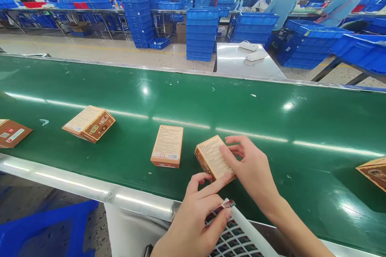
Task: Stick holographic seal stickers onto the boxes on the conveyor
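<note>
A small tan carton (212,158) lies on the green conveyor belt (271,128) near its front edge. My right hand (250,168) rests on the carton's right side, thumb on its top face, fingers slightly spread. My left hand (196,219) pinches a white sheet of small dark stickers (238,235) between thumb and fingers, while its forefinger reaches to the carton's near corner. A second tan carton (167,145) lies just left of it.
More cartons lie on the belt: one (89,123) further left, one (12,132) at the left edge, one (374,172) at the right edge. A steel rail (90,190) borders the belt's front. Stacked blue crates (200,34), a steel table (238,62) and other workers (282,4) stand behind.
</note>
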`<state>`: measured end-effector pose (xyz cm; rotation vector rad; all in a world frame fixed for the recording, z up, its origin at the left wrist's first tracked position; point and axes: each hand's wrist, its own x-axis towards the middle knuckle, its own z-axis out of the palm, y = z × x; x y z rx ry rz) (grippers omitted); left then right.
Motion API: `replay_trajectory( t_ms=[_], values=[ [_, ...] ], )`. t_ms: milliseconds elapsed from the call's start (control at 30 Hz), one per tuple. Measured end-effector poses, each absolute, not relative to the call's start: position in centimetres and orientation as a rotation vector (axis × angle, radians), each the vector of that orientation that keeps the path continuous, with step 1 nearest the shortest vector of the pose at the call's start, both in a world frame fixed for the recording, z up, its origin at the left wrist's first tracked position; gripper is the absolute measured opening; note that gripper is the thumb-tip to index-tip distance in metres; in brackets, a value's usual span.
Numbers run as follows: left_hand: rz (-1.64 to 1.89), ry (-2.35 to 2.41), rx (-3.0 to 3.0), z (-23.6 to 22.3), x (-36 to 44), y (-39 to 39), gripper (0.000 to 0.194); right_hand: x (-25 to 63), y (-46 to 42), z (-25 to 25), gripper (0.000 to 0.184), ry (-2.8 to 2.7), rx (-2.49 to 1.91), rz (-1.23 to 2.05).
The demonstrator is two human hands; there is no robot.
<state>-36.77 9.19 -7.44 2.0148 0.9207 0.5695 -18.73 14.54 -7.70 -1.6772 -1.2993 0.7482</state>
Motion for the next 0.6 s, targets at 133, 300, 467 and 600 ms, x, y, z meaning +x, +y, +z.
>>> replay_trajectory(
  t_ms=[133, 300, 467, 600],
  values=[
    [0.687, 0.898, 1.94, -7.1, -36.4, 8.7, 0.019, -17.2, 14.7, -6.4, 0.032, -1.354, -1.726, 0.615],
    [0.779, 1.1, 1.811, -6.5, -37.5, 7.8, 0.026, -16.7, 12.0, -3.5, 0.015, -1.82, -1.472, 0.413],
    [0.769, 1.23, 1.718, -6.0, -37.9, 7.3, 0.03, -18.2, 8.9, -2.5, 0.008, -2.1, -1.172, 0.436],
    [0.77, 1.206, 1.713, -6.1, -37.9, 7.1, 0.027, -19.0, 8.6, -2.7, 0.01, -2.122, -1.149, 0.376]
  ],
)
